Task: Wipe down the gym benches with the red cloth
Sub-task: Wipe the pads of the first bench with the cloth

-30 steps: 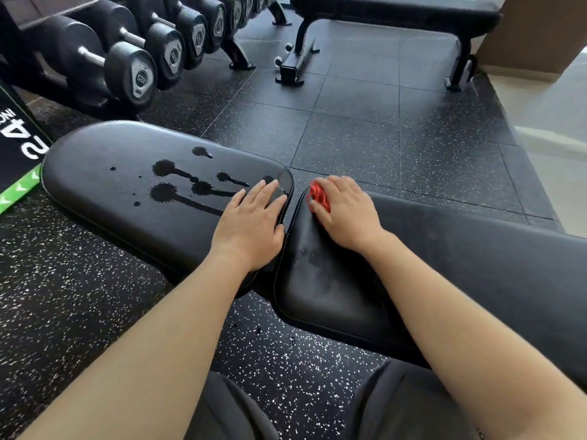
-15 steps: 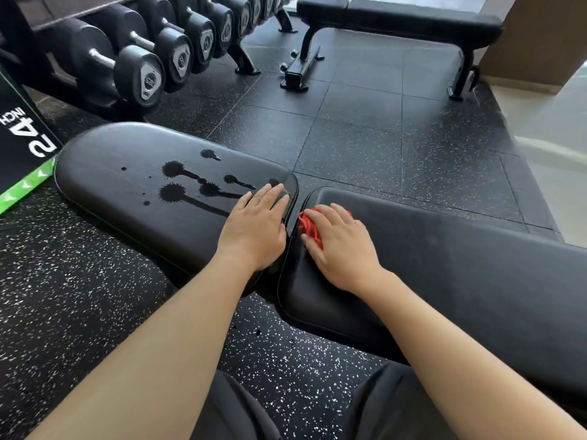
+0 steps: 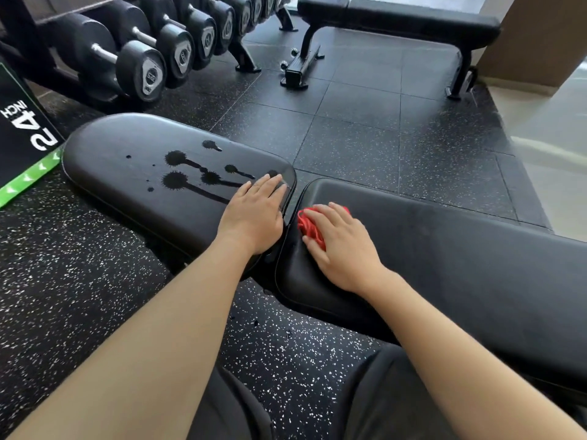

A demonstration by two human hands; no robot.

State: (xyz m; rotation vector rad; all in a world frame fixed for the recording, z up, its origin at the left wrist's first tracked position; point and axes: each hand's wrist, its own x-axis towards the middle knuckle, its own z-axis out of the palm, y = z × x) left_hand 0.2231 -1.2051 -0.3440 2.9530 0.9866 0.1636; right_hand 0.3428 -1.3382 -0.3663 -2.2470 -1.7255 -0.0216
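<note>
A black gym bench lies across the view in two pads. The left pad [image 3: 127, 160] carries dark wet splotches [image 3: 187, 174] with runs toward its right end. My left hand [image 3: 255, 214] rests flat on that end, fingers together, holding nothing. My right hand [image 3: 340, 242] presses the bunched red cloth [image 3: 309, 225] onto the left end of the right pad [image 3: 460, 258]. Most of the cloth is hidden under my palm.
A dumbbell rack [image 3: 149, 58] runs along the back left. A second black bench [image 3: 397, 19] stands at the back. A black and green box marked "24 INCH" [image 3: 22, 138] leans at the left. Speckled rubber flooring [image 3: 286, 354] lies below, a lighter floor [image 3: 552, 134] at the right.
My right hand has slid the red cloth toward me along the left end of the right pad. The left hand stayed in place. The view shifted slightly.
</note>
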